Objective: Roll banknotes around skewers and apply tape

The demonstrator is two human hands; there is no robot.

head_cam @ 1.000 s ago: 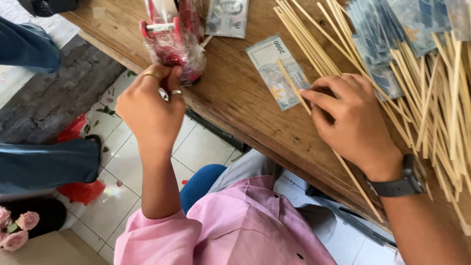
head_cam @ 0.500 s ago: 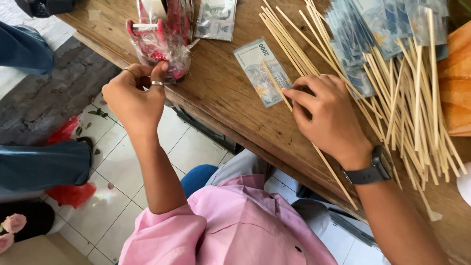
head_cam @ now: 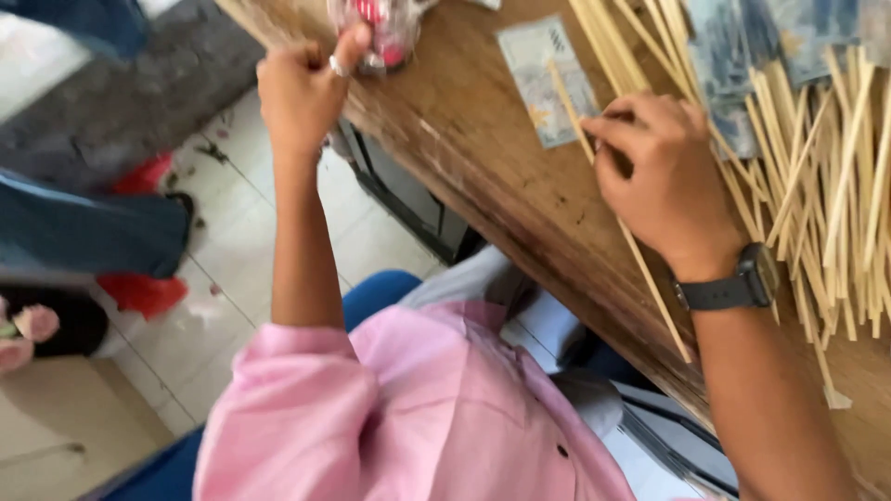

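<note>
My left hand [head_cam: 304, 85], wearing a ring, is closed on the edge of a clear plastic packet of red items [head_cam: 382, 32] near the wooden table's [head_cam: 483, 158] left edge. A thin bamboo stick [head_cam: 613, 213] lies diagonally over a banknote [head_cam: 543, 79], and my right hand [head_cam: 654, 176], with a dark watch on the wrist, pinches that stick. A pile of several more bamboo sticks [head_cam: 826, 186] fans out to the right of that hand.
More banknotes [head_cam: 742, 56] lie under the sticks at the top right. Below the table edge are my pink shirt [head_cam: 418, 408], a white tiled floor, a grey mat [head_cam: 111, 102], another person's blue-trousered leg [head_cam: 83, 232] and red scraps [head_cam: 139, 288].
The view has tilted down and left, so the table sits higher in frame. My left hand stays on the packet, my right hand stays on the stick over the banknote.
</note>
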